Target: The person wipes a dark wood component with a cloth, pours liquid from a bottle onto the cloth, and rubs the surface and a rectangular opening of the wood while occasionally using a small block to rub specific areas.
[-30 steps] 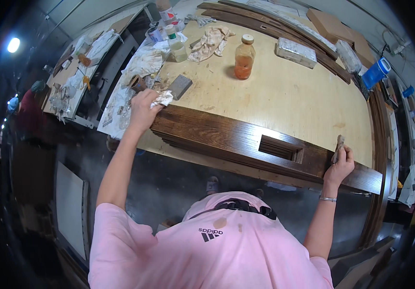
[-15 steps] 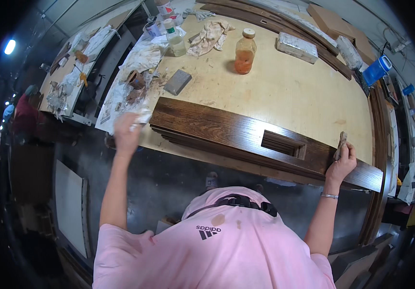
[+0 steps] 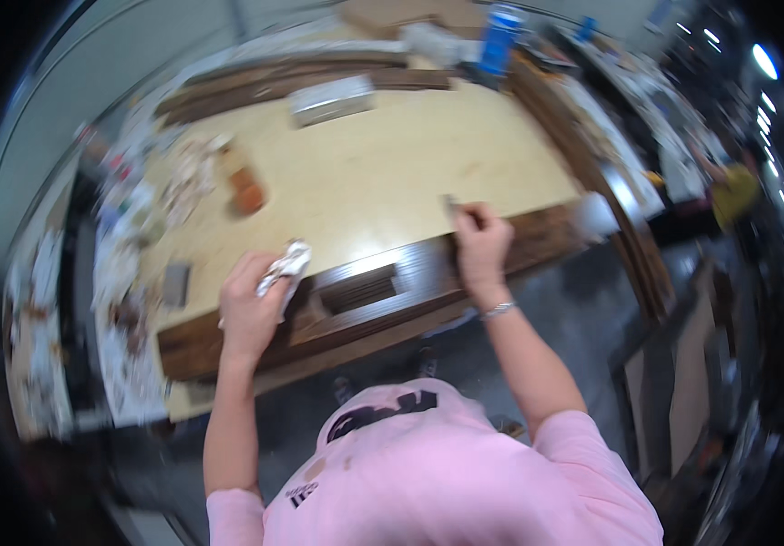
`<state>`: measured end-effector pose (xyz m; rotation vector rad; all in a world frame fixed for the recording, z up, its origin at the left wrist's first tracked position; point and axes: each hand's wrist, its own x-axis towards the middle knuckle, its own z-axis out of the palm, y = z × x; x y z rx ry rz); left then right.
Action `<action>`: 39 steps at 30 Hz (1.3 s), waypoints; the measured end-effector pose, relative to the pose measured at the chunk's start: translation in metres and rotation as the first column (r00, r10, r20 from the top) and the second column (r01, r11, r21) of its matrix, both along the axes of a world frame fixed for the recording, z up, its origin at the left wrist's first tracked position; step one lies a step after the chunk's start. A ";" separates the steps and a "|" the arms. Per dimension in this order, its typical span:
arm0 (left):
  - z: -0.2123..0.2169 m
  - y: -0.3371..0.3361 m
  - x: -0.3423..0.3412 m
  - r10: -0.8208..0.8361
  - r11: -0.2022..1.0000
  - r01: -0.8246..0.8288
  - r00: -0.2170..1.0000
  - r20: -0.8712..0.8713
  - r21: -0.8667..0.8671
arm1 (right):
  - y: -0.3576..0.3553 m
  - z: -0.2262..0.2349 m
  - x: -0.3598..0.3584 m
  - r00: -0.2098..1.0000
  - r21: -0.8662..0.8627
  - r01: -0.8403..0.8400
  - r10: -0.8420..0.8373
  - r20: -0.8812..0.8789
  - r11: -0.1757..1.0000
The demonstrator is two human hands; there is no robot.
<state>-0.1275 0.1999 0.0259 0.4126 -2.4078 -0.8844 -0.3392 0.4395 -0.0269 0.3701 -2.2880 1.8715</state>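
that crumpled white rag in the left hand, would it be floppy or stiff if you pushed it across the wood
The crumpled white rag is bunched in the left hand, so it is probably soft and floppy. It looks light for its size. Pushed along the dark brown wooden beam, it would likely drag and fold, not roll.

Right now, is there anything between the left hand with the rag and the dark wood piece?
Nothing visible. The left hand holds the rag right over the dark wood piece, beside its rectangular slot. The right hand rests further along the same piece. The picture is blurred, so I cannot tell if the rag touches it.
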 end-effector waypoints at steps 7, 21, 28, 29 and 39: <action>-0.040 0.001 -0.029 -0.009 0.990 0.036 0.981 0.191 -0.139 | 0.106 0.018 -0.019 0.973 -0.038 0.182 -0.186 -0.135 0.982; -0.045 0.000 -0.036 0.090 0.982 -0.027 0.938 0.334 -0.188 | 0.222 -0.020 -0.055 0.877 0.267 0.339 -0.200 -0.437 0.902; -0.049 -0.007 -0.034 0.126 0.969 -0.038 0.926 0.355 -0.245 | 0.299 -0.035 -0.139 0.777 0.280 0.606 -0.479 -0.409 0.744; -0.050 -0.008 -0.034 0.146 0.964 -0.048 0.918 0.368 -0.263 | 0.312 -0.033 -0.147 0.773 0.280 0.611 -0.482 -0.412 0.740; -0.050 -0.007 -0.033 0.172 0.956 -0.063 0.912 0.372 -0.288 | 0.289 -0.026 -0.125 0.855 0.170 0.457 -0.379 -0.353 0.873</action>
